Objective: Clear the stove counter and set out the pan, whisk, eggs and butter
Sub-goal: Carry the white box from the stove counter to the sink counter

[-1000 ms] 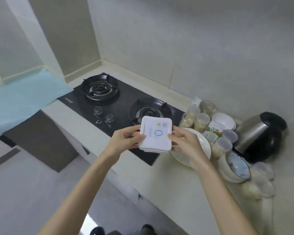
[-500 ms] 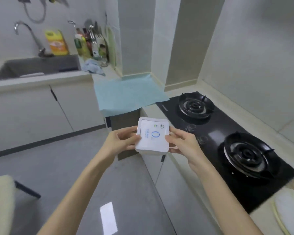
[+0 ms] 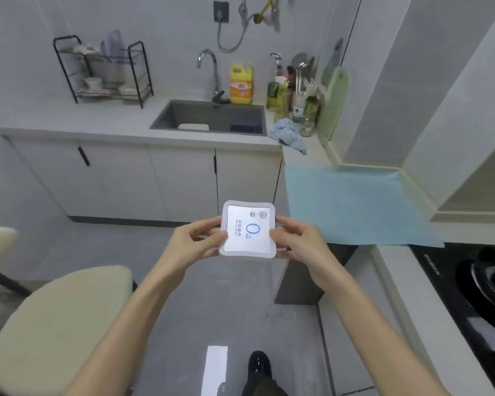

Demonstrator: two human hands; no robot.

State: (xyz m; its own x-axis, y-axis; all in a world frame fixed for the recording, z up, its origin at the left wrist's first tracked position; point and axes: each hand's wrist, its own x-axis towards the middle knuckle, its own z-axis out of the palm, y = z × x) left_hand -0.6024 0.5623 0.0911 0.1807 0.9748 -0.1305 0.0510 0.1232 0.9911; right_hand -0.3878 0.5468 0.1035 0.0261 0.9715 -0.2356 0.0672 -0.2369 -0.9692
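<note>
The left hand and right hand pinched opposite sides of the yogurt tub, held above the floor, left of the counter. It looked light and thin-walled, with a foil lid that would puncture easily, so it was probably best held by the rim.

White square tub between both hands

At four o'clock the stove was cut off by the edge; print on the white tub was illegible.
</note>
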